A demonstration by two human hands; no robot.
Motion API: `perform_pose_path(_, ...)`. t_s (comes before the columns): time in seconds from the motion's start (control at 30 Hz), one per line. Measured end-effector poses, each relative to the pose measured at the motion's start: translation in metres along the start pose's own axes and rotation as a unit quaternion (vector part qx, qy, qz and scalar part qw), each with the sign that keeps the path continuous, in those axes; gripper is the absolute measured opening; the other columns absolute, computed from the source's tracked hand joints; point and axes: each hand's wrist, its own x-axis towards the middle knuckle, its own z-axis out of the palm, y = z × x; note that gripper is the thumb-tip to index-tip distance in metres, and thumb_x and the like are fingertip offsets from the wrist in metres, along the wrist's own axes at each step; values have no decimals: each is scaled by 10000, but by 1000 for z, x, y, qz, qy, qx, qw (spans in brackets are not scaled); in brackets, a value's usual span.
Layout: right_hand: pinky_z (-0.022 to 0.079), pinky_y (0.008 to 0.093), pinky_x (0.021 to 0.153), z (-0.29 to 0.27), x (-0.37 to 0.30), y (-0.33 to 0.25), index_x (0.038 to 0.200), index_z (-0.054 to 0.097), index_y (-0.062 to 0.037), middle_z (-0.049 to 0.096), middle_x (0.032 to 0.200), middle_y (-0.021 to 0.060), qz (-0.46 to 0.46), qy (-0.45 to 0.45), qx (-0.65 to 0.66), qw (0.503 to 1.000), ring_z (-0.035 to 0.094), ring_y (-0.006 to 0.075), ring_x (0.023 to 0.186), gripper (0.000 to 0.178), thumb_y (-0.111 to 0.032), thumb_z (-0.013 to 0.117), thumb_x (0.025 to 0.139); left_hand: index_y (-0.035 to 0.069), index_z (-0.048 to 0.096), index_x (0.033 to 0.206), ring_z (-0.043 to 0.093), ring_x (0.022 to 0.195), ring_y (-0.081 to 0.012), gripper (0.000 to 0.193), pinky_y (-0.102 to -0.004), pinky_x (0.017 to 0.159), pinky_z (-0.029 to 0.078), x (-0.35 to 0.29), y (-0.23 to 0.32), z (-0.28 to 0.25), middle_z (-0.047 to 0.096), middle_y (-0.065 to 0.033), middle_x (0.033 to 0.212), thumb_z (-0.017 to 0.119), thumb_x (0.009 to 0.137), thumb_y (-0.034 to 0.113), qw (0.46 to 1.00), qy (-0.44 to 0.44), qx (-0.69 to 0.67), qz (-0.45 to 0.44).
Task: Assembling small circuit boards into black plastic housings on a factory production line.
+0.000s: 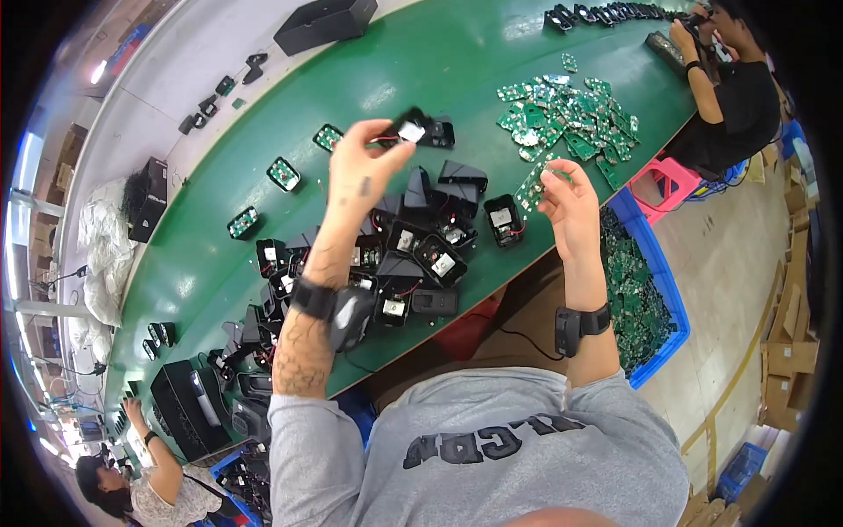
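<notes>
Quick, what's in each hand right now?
Left hand: closed, holding a black case, slightly blurred.
Right hand: closed, pinching a green circuit board.

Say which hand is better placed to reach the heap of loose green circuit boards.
Probably the right hand: it is nearer the heap of circuit boards, though it already pinches one green board. The left hand is farther off, holding a black casing.

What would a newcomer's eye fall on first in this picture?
Probably the heap of shiny green circuit boards on the long green table, beyond the right hand. Left of the hand spreads a jumble of black plastic housings. A bright pink plastic stool stands beside the table at right.
</notes>
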Motion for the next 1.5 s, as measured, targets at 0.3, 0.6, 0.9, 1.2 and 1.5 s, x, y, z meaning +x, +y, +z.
perform_pose_path(0.3, 544, 275, 705, 28, -51, 4, 1206, 566, 0, 639, 991, 64, 42, -133, 131, 982, 643, 147, 837, 308, -32, 579, 900, 193, 245, 1472, 674, 880, -281, 825, -287, 526, 587, -154, 22, 5, 565, -118, 1092, 685, 790, 45, 740, -210, -617, -166)
perform_pose_path(0.6, 493, 214, 537, -1, -81, -9, 1073, 581, 14, 625, 946, 87, 54, -158, -78, 983, 603, 119, 681, 313, 50, 641, 768, 147, 162, 1503, 519, 1206, -413, 764, -480, 932, 527, -176, 17, 12, 431, -207, 1367, 494, 835, -19, 710, -149, -654, -215)
perform_pose_path(0.9, 469, 209, 471, 10, -114, 24, 1064, 477, -27, 594, 857, 74, 46, -123, 120, 984, 588, 120, 602, 462, -108, 795, 738, 207, 205, 1457, 432, 1293, -394, 759, -505, 956, 509, -187, 19, 29, 420, -162, 1346, 577, 851, -60, 736, -59, -656, -155)
perform_pose_path(1.2, 462, 320, 735, 21, -104, 36, 981, 561, -18, 639, 868, 121, -194, -200, 48, 959, 588, 230, 842, 464, -41, 859, 626, 208, 185, 1458, 437, 1288, -387, 776, -518, 1002, 467, -191, 28, 37, 413, -169, 1346, 586, 844, -44, 703, -75, -682, -188)
perform_pose_path(1.5, 460, 324, 759, 29, -100, 37, 965, 594, -27, 639, 894, 105, -224, -185, 1, 957, 584, 233, 866, 440, -68, 866, 622, 198, 183, 1457, 491, 1233, -304, 775, -506, 1011, 456, -195, 30, 40, 415, -164, 1345, 605, 844, -21, 711, -95, -668, -199)
